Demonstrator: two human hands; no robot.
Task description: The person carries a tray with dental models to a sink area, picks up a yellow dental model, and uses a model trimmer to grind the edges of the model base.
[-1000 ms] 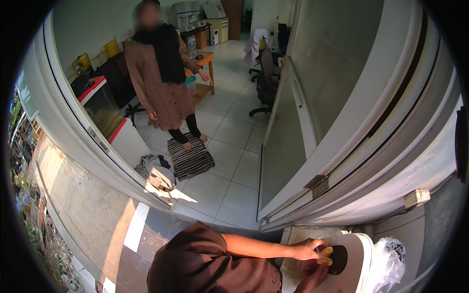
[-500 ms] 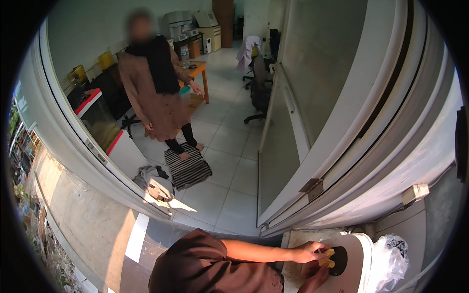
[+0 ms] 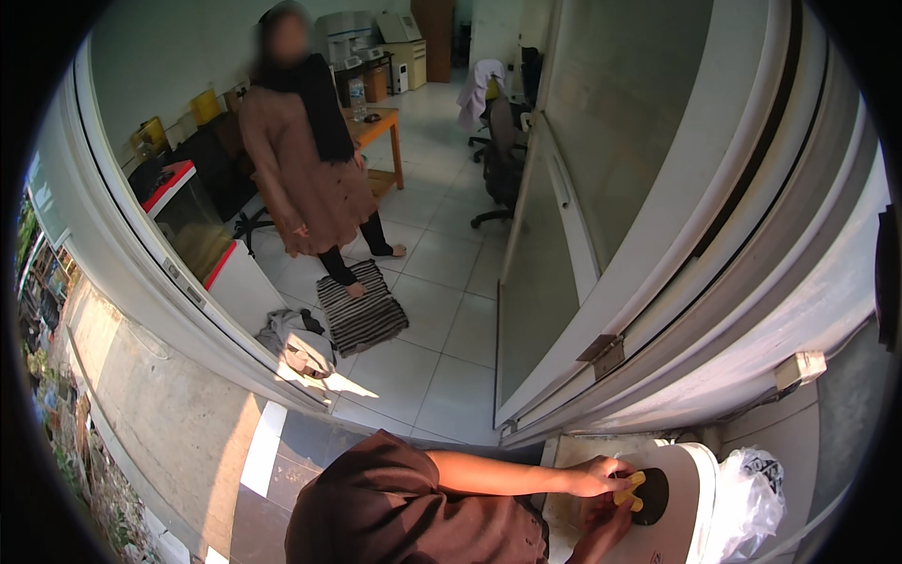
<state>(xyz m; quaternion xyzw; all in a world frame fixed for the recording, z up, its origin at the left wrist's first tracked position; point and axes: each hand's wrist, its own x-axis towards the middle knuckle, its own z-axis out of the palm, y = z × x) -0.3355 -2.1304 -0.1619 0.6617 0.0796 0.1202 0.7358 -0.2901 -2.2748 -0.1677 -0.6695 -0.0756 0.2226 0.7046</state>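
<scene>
A small yellow piece (image 3: 636, 491), bent or split into two lobes, is held between the fingertips of both hands; its kind is too small to make out. My left hand (image 3: 599, 477) reaches in from the left, fingers closed on its upper part. My right hand (image 3: 609, 528), partly in shadow, pinches its lower part from below. Just beyond the fingertips lies a dark oval (image 3: 652, 496) on a white, round-edged surface (image 3: 684, 470); I cannot tell if it is an opening or an object.
A clear plastic bag (image 3: 752, 503) lies right of the white surface. Ahead, a sliding door (image 3: 564, 310) frames a tiled room. A person (image 3: 301, 160) stands by a striped mat (image 3: 362, 305); a crumpled grey cloth (image 3: 296, 343) lies at the doorway. Behind is a wooden table (image 3: 385, 132).
My hands stay close together with the yellow piece, my right fingers slightly higher. The person in the room has shifted, one foot back off the mat, and the teal item by their hand no longer shows.
</scene>
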